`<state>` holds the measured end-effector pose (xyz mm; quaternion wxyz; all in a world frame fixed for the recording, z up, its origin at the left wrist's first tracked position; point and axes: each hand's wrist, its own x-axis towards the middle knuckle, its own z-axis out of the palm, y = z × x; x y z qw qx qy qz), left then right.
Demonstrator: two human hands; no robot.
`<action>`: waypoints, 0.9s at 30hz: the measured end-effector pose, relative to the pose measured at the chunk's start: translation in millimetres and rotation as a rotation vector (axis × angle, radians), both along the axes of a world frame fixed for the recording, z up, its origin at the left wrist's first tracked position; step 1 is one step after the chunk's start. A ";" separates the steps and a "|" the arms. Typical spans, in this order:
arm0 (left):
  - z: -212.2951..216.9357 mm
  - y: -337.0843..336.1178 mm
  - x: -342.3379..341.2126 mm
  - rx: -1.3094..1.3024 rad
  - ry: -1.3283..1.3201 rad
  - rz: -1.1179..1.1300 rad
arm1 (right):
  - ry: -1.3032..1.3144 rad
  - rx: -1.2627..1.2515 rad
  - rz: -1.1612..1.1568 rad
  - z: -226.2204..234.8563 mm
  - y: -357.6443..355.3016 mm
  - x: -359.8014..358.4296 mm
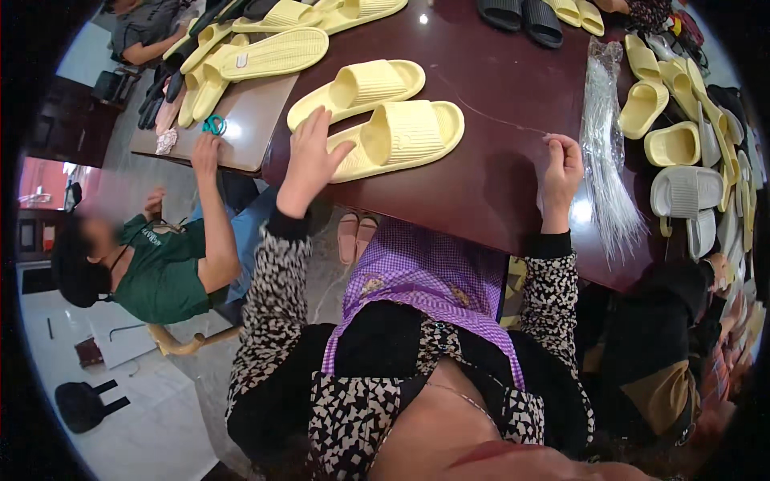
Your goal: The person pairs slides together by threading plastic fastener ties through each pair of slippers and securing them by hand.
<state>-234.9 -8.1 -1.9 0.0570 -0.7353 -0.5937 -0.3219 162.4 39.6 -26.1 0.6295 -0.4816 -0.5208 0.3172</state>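
A pair of pale yellow slide slippers lies side by side on the dark red table. The farther slipper and the nearer slipper both have ribbed straps. My left hand is at their left ends, fingers spread, with nothing visible in it; whether it touches them I cannot tell. To their right, my right hand pinches the end of a thin clear plastic strand, which curves away leftward toward the slippers. Just right of this hand lies a bundle of similar strands, partly in a clear bag.
Yellow slippers pile up at the far left, and dark slippers lie at the back. More yellow and grey slippers crowd the right side. At a lighter table on the left, a person in green reaches toward teal-handled scissors.
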 end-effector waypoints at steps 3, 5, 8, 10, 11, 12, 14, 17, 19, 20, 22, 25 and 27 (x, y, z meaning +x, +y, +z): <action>-7.4 39.6 2.3 -0.141 0.075 -0.045 | 0.006 0.022 -0.009 1.4 0.5 2.7; -3.3 56.6 15.3 -0.379 0.150 -0.070 | 0.010 0.034 -0.022 1.9 1.0 3.1; -10.3 69.2 34.0 -0.363 0.128 -0.123 | -0.018 0.055 0.003 3.3 0.6 -0.7; -8.2 72.1 53.5 -0.354 0.120 -0.159 | 0.007 0.067 -0.016 6.1 -1.2 -1.9; -4.5 70.5 67.6 -0.384 0.091 -0.175 | 0.029 0.078 -0.024 7.8 -2.6 -1.7; 0.5 68.4 83.6 -0.417 0.060 -0.189 | 0.050 0.086 -0.030 8.3 -2.5 -0.5; -1.0 68.0 108.7 -0.454 0.031 -0.216 | 0.060 0.082 -0.048 5.9 -2.6 3.0; -2.8 62.5 134.7 -0.436 -0.095 -0.306 | 0.092 0.094 -0.050 6.5 -2.3 4.3; 4.1 59.9 153.0 -0.536 -0.142 -0.317 | 0.115 0.117 -0.048 8.6 -1.7 6.1; 12.4 57.7 162.5 -0.638 -0.190 -0.320 | 0.126 0.129 -0.049 10.5 -1.9 7.0; 17.0 51.3 173.1 -0.742 -0.237 -0.330 | 0.140 0.142 -0.042 13.6 -2.6 7.7; 18.8 37.4 180.7 -0.710 -0.174 -0.361 | 0.165 0.168 -0.011 18.9 -6.8 11.0; 26.7 26.1 176.0 -0.610 -0.223 -0.396 | 0.094 0.198 0.009 22.8 -15.7 15.7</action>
